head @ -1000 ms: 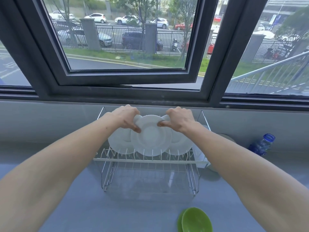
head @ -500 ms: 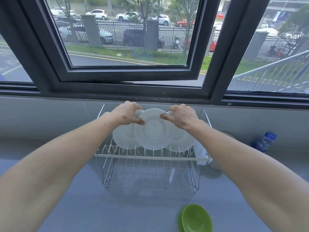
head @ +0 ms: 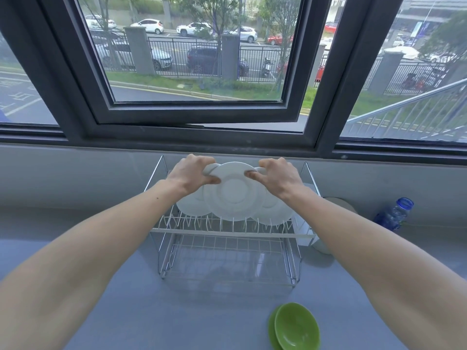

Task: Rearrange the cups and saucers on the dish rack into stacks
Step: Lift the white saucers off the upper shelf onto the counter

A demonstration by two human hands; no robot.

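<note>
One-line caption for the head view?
Both hands, left and right, grip white saucers standing on the wire dish rack.

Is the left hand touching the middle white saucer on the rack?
Touching. The head view shows the left hand with its thumb pressed on the face of the middle saucer near the top rim.

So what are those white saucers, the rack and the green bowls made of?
Saucers: probably glazed ceramic, smooth glossy white, though melamine is possible. Dish rack: metal wire, shiny chrome-like finish. Green bowls: likely plastic or melamine, with an even colour and soft sheen.
</note>
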